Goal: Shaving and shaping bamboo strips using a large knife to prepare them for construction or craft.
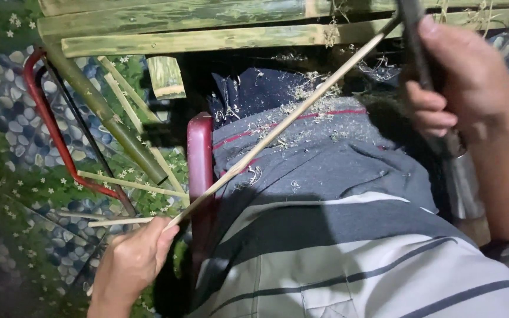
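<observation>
Left hand gripping thin bamboo strip, right hand clenched on dark knife handle, shavings on lap

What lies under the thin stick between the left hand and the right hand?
In the head view, the thin bamboo stick runs from the left hand toward the right hand over the person's lap, which is strewn with fine shavings.
</observation>
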